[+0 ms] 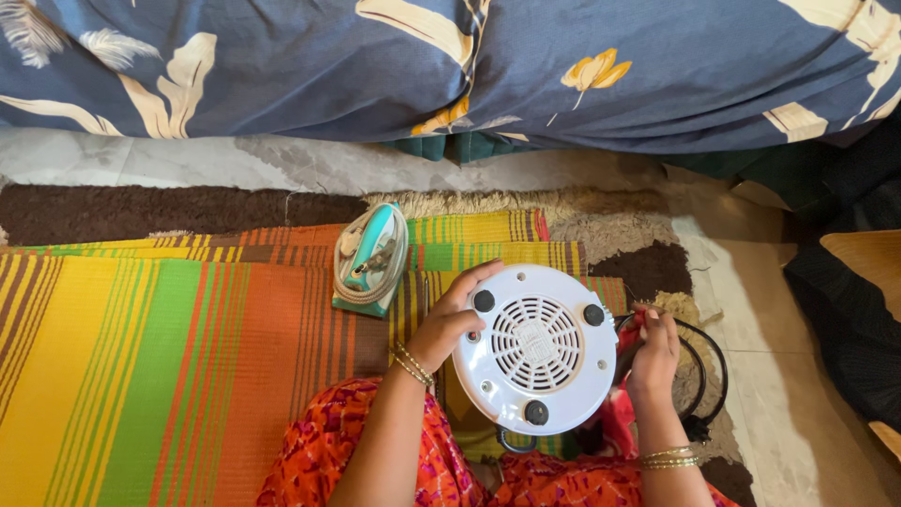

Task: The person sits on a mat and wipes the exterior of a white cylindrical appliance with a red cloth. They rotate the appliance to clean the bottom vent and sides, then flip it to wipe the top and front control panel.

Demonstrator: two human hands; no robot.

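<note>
Left hand (449, 324) grips rim of upturned round white appliance (535, 349), fingers curled. Right hand (652, 355) closed on red cloth (631, 330). Appliance likely rigid, smooth, moderately heavy; hold by rim.

Appliance base (536, 349): we see smooth, glossy white plastic with black rubbery feet.
Mat (169, 357): we see woven, matt striped weave.
Floor (282, 161): we see polished stone.
Iron (372, 255): we see glossy teal plastic.

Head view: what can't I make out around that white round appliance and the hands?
- White round appliance: only its vented underside shows; its other face is turned away.
- Right hand: palm hidden; the red cloth in it is mostly covered.
- Black cord: its plug end isn't visible.
- Left hand: fingertips behind the rim.
</note>
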